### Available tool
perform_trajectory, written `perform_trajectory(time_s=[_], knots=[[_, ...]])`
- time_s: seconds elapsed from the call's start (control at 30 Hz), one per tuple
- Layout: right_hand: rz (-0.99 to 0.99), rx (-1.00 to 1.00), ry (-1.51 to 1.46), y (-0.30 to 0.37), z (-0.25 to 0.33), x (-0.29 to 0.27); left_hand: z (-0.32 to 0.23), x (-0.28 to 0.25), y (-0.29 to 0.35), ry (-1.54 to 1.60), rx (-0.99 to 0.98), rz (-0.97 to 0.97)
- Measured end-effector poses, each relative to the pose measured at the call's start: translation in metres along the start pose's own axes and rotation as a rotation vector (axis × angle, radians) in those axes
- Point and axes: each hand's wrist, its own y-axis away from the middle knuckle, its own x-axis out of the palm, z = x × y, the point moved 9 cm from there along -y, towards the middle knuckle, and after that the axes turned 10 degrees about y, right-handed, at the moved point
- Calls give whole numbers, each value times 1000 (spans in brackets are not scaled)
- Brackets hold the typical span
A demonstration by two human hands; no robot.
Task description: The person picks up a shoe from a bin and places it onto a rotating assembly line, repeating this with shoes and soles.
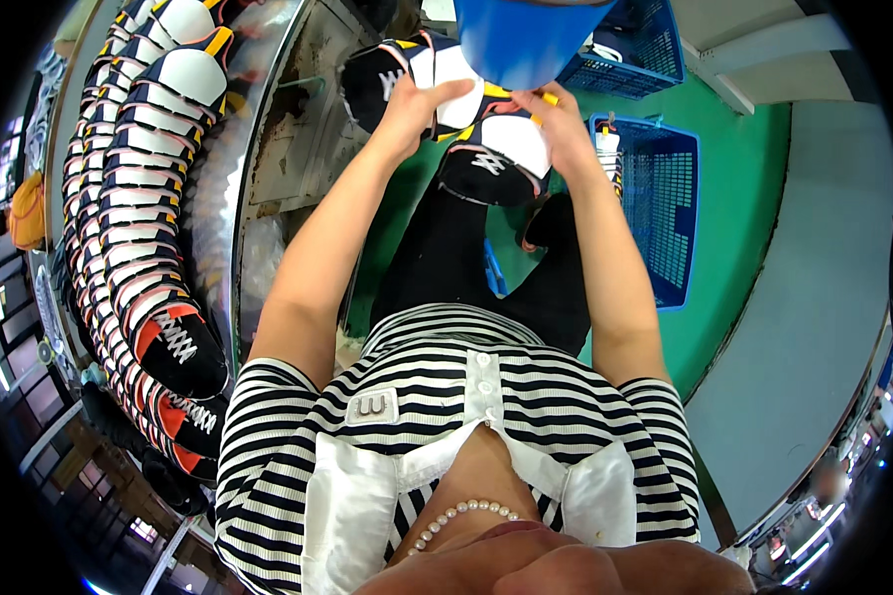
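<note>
My left hand [407, 117] is closed on a black, white and yellow shoe upper [453, 65] with white laces, its thumb lying across the white part. A second shoe upper [514, 142], matching the first, hangs with its black toe toward my lap. My right hand [566, 129] pinches this one at its yellow-trimmed edge. The two uppers meet just below a blue rounded machine part [531, 40], which hides some of their edges. Whether the two are joined there, I cannot tell.
Long rows of nested shoe uppers [154, 188] lie along the left-hand table beside a metal-edged surface [293, 109]. Blue plastic baskets [693, 213] stand on the green floor [754, 169] at the right, one with a shoe upper in it. A grey panel [814, 238] rises further right.
</note>
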Motion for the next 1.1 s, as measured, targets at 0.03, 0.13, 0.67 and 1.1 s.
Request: perform_trajectory(time_s=[0.03, 0.13, 0.67, 1.1], knots=[[30, 64, -18, 1, 5, 2, 3, 0, -3, 51, -63, -20], [16, 182, -53, -2, 10, -1, 15, 1, -7, 271, -295, -153], [-420, 32, -227, 51, -60, 13, 16, 23, 108, -44, 118, -148], [-158, -181, -169, 12, -9, 1, -40, 12, 37, -493, 158, -89]])
